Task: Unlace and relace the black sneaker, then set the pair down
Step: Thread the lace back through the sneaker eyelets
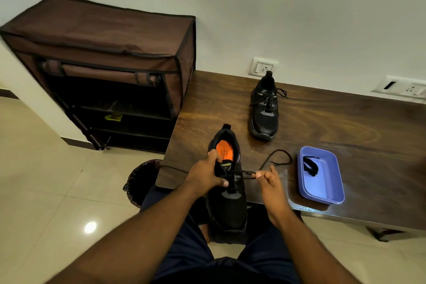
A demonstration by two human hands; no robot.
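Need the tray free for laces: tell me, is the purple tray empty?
No, a black coiled lace-like item lies inside the purple tray on the wooden table.

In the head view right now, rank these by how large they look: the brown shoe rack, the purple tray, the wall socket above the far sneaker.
1. Brown shoe rack, clearly largest.
2. Purple tray.
3. Wall socket, smallest, though it sits farthest from the camera, which shrinks it.

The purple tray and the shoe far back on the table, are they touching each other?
Apart. The head view shows bare wooden table between the purple tray and the far shoe.
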